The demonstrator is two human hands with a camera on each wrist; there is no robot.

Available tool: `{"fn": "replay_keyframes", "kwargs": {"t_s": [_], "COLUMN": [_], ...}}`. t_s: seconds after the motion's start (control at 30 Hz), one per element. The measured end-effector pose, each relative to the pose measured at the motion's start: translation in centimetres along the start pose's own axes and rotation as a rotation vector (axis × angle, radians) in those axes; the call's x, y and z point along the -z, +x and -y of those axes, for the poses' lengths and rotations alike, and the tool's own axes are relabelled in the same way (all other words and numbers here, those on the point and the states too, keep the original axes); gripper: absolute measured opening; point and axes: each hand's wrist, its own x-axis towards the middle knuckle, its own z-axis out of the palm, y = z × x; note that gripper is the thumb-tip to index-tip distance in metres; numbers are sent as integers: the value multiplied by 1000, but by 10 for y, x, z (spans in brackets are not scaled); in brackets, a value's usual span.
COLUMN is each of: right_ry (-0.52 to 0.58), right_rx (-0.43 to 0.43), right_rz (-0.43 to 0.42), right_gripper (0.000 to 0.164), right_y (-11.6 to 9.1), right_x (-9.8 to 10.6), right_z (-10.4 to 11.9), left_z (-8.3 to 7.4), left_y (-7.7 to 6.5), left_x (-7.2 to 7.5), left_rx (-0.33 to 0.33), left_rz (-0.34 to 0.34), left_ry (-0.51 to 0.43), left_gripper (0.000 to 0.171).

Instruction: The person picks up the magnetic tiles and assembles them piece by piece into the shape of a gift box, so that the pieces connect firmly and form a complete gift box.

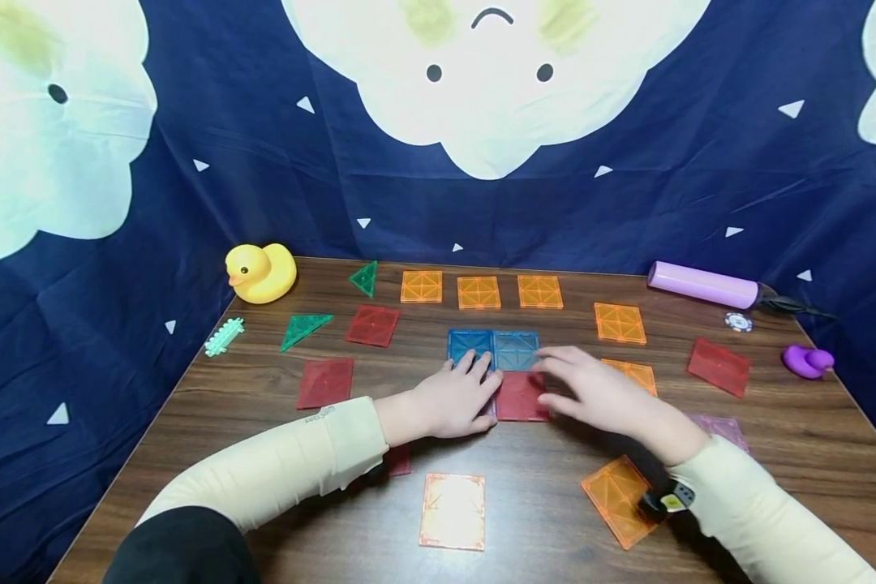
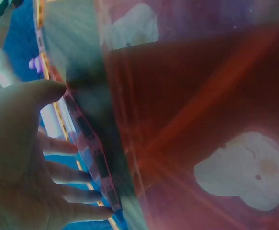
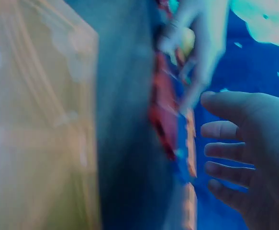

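Left hand spread over tiles — right hand alongside.

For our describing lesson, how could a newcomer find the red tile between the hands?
On the wooden table, look near the middle. Between the left hand and right hand lies the red tile. Unlike the other red tiles, it adjoins a blue tile.

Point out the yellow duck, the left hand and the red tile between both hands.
Yellow duck point(image 1: 266, 280): head view, its body.
Left hand point(image 1: 456, 404): head view, its back.
Red tile point(image 1: 517, 397): head view, its flat face.
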Motion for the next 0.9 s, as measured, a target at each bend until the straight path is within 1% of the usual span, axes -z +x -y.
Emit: {"fn": "replay_keyframes", "kwargs": {"t_s": [0.07, 0.13, 0.2, 0.27, 0.37, 0.47, 0.6, 0.73, 0.9], "right_ry": [-4, -13, -27, -40, -49, -65, -65, -65, -48], "right_rx": [-17, -36, -66, -98, -136, -143, -137, -120, -111], "right_rz": [-60, -112, -140, -142, -107, -66, -48, -46, -8], "right_gripper": [36, 35, 35, 38, 42, 46, 44, 39, 36], "right_y": [-13, -27, -43, -58, -75, -82, -81, -67, -39], "right_x": [12, 23, 31, 35, 33, 28, 23, 21, 14], "right_z": [-8, -16, -25, -33, -46, -57, -62, -60, -58], "left_z": [-3, -6, -7, -8, -9, -8, -8, -8, -11], "left_y": [2, 3, 4, 3, 2, 0, 0, 1, 1], "left_x": [-2, -3, -4, -4, -4, -3, -4, -6, -5], "left_rx": [7, 7, 5, 4, 7, 12, 14, 10, 18], "left_rz": [7, 1, -7, -13, -23, -29, -42, -51, 8], "left_ry": [14, 22, 33, 42, 46, 40, 42, 65, 79], "left_gripper": [71, 70, 68, 67, 65, 64, 62, 62, 68]}}
